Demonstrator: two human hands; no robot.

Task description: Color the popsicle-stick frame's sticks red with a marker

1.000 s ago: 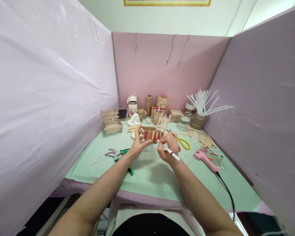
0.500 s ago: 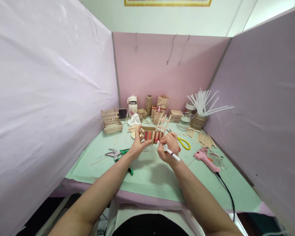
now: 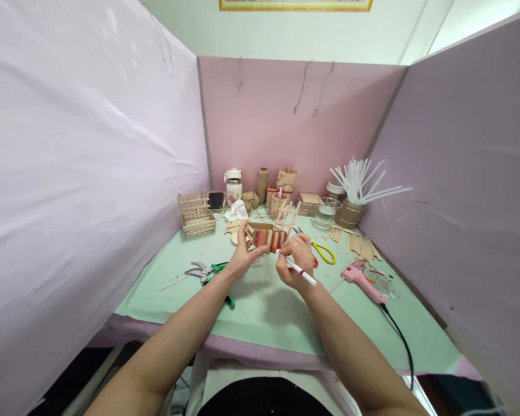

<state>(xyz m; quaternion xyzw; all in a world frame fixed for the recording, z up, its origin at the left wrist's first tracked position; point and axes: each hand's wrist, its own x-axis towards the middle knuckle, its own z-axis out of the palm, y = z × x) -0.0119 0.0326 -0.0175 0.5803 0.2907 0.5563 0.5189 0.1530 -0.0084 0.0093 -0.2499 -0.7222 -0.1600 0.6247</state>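
My left hand [image 3: 244, 254] grips the left end of a small craft-stick box [image 3: 263, 238], thumb along its lower front edge. Red, pink and bare wood stripes run down the box's front. In my right hand [image 3: 295, 257] is a white marker [image 3: 301, 270] with a dark band, pinched like a pen. Its red tip meets the lower part of the striped side. A pale stick frame [image 3: 288, 215] rises behind the box's right end; whether it is joined to the box I cannot tell. Yellow-handled scissors [image 3: 324, 253] lie beside my right hand, partly covered by it.
Green-handled pruning shears [image 3: 203, 271] lie left of my left forearm. At right rests a pink glue gun [image 3: 364, 280] with a black cord. Behind stand a stick basket [image 3: 198, 222], twine [image 3: 263, 184], a water bowl [image 3: 326, 214], glue sticks [image 3: 359, 179] and loose craft sticks [image 3: 364, 247].
The marker and my right hand have shifted slightly left and down along the box's striped side. My left hand and the box stay almost where they were.
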